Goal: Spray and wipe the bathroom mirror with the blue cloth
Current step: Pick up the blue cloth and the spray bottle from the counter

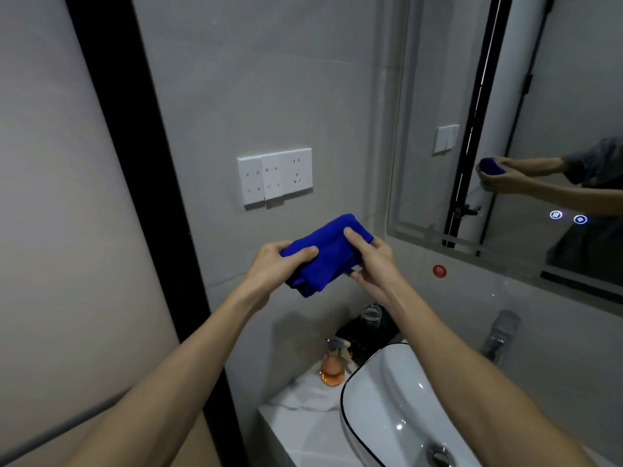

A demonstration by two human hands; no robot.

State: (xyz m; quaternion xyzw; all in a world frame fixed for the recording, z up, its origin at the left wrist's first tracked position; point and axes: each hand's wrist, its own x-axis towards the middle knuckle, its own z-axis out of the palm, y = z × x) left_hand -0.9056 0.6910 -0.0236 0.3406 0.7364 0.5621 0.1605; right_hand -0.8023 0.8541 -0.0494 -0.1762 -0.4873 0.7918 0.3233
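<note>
The mirror (526, 106) hangs on the wall to my right, above the white basin (387, 409); the blue cloth (328, 254), folded, sits between my hands in front of the wall sockets (274, 176). My left hand (273, 264) grips one end; my right hand (374, 261) pinches the other; an orange spray bottle (332, 365) stands below.

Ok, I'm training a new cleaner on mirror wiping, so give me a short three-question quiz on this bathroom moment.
1. True or false: both hands hold the cloth.
2. Which is it: the spray bottle is A) in the right hand, B) on the counter left of the sink, C) inside the sink?
3. Fill in: the mirror lies to the person's ____.

Key: 1 true, the left hand and the right each grip one end; 2 B; 3 right.
</note>
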